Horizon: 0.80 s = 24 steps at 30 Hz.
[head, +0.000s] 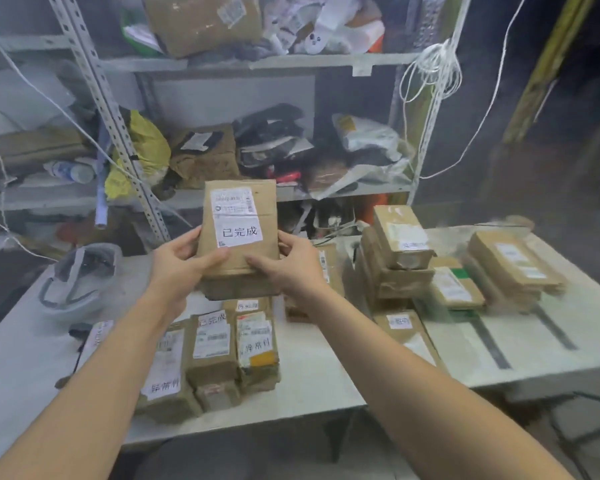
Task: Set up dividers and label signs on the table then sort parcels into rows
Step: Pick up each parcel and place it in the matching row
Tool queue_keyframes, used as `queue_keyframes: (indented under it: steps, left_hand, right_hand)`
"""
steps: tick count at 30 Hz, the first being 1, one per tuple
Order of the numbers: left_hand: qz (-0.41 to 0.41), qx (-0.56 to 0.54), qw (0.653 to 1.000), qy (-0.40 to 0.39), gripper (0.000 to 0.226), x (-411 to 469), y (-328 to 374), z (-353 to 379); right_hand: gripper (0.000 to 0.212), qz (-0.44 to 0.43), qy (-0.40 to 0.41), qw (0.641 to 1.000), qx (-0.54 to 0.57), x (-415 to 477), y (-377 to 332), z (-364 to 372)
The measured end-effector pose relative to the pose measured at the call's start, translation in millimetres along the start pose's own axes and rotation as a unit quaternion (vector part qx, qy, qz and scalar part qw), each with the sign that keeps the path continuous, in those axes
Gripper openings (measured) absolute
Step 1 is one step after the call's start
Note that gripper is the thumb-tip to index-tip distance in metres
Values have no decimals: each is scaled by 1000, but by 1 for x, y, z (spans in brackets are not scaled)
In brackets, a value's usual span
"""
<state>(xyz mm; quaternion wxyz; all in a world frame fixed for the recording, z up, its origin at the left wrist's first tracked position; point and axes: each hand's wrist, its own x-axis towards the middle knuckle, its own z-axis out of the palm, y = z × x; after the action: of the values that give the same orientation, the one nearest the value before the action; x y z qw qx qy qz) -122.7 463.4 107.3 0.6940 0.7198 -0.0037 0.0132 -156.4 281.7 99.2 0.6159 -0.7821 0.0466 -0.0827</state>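
- White table [326, 386] stood before cluttered shelving [284, 60].
- Parcel [239, 258] labelled "已完成", held above table; left hand [179, 268] and right hand [293, 268] gripped its sides, fingers curled.
- Stacked parcels [257, 344] on table read "异常件".

parcel stacks [399, 261] crowd table [312, 386] right; helmet [77, 282] left.

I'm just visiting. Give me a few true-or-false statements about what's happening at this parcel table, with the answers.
1. The left hand and right hand together hold one brown parcel above the table. True.
2. The parcel's white label is blank. False: it bears printed characters.
3. A helmet sits at the table's left end. True.
4. The shelves behind are bare. False: bags and boxes fill them.
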Motion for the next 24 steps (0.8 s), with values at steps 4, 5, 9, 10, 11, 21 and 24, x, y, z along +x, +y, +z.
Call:
queue_keyframes:
  steps: [4,5,9,10,11,21,24]
  left_hand:
    - [-11,-4,999,-35,78,-31,9,39]
    - [-13,-9,999,-46,79,-36,9,47]
    - [-17,-23,995,-98,81,-50,4,75]
    - [-18,-26,993,-111,80,-53,2,82]
    - [-17,-30,992,-118,78,-57,1,89]
    - [-22,-44,983,-175,78,-90,-10,174]
    - [-24,-37,982,-182,85,-104,-8,208]
  right_hand:
    - [49,15,31,999,-12,-34,3,-44]
    - [49,16,41,999,-19,-41,5,-54]
    - [52,30,85,995,-38,-63,12,-85]
    - [53,37,97,994,-41,-68,14,-92]
    - [54,46,105,992,-43,-74,16,-99]
    - [59,81,173,981,-43,-118,37,-176]
    - [57,77,195,977,-35,-130,44,-210]
